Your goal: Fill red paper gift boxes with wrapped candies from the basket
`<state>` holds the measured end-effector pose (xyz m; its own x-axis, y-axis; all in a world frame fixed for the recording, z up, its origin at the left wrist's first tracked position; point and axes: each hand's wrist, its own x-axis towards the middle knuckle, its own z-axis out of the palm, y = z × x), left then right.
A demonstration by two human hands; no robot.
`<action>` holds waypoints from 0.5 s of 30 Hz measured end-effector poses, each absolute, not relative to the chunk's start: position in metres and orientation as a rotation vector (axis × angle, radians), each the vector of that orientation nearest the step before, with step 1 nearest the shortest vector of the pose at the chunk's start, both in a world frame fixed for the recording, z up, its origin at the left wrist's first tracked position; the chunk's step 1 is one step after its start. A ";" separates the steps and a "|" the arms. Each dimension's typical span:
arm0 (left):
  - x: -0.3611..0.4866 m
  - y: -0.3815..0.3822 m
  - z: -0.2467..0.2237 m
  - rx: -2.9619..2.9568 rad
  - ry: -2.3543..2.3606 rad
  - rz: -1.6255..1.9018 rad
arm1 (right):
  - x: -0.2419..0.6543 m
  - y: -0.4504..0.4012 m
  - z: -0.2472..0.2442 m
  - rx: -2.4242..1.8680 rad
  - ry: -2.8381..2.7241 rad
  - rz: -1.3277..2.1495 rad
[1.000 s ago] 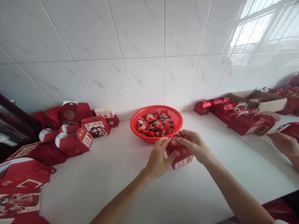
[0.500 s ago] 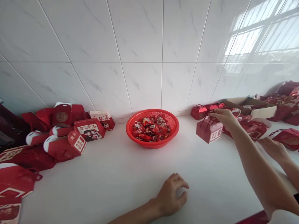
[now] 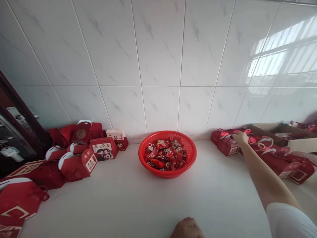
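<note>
My right hand (image 3: 240,137) reaches far to the right. Its fingers are pinched at the top of a small red gift box (image 3: 227,147) with a cord handle, which stands on the counter beside other red boxes; the fingertips are partly hidden. At the bottom edge only the back and knuckles of my left hand (image 3: 188,228) show, low over the counter, and its fingers are out of sight. Between the hands and the wall sits a red plastic basket (image 3: 167,174) holding many red-wrapped candies (image 3: 166,154).
Red gift boxes (image 3: 75,166) are grouped along the left side of the white counter (image 3: 138,205). More red boxes (image 3: 277,162) and an open cardboard box (image 3: 299,144) are at the right. A tiled wall (image 3: 160,109) closes off the back.
My right hand has lowered the small gift box from the air onto the counter by the other boxes. My left hand has dropped to the bottom edge. Another person's hand at right has left view.
</note>
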<state>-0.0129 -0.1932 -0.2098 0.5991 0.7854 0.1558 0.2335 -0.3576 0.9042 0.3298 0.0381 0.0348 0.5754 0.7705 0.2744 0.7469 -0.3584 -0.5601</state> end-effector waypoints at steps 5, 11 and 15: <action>-0.013 -0.196 -0.205 1.846 0.881 0.676 | 0.331 0.049 0.033 -2.275 -1.058 0.153; -0.022 -0.203 -0.177 1.869 0.793 0.673 | 0.325 0.049 0.023 -2.321 -1.112 0.244; -0.023 -0.206 -0.171 1.928 0.811 0.634 | 0.323 0.041 0.009 -2.308 -1.164 0.248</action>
<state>-0.0225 -0.2056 -0.1707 0.6503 0.7531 0.1001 0.2793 -0.3595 0.8904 0.3229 0.0411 0.0087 0.6101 0.7888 0.0749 0.6899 -0.4822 -0.5399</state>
